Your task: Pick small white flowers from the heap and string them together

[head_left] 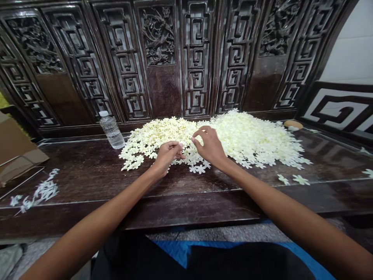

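A wide pile of small white flowers (pixel 250 138) lies on a dark wooden bench (pixel 87 175). My left hand (pixel 166 155) rests at the pile's near edge, fingers curled together in a pinch around something small that I cannot make out. My right hand (pixel 209 147) hovers just right of it over the flowers, thumb and forefinger pinched near the left hand's fingertips. Both hands almost touch each other. Loose flowers (pixel 198 168) lie just below them.
A clear plastic water bottle (pixel 112 130) stands left of the pile. A cardboard box (pixel 14 149) sits at the far left, with scattered flowers (pixel 40 192) near it. A carved wooden backrest (pixel 175 58) rises behind. A tan object (pixel 293 124) lies at the back right.
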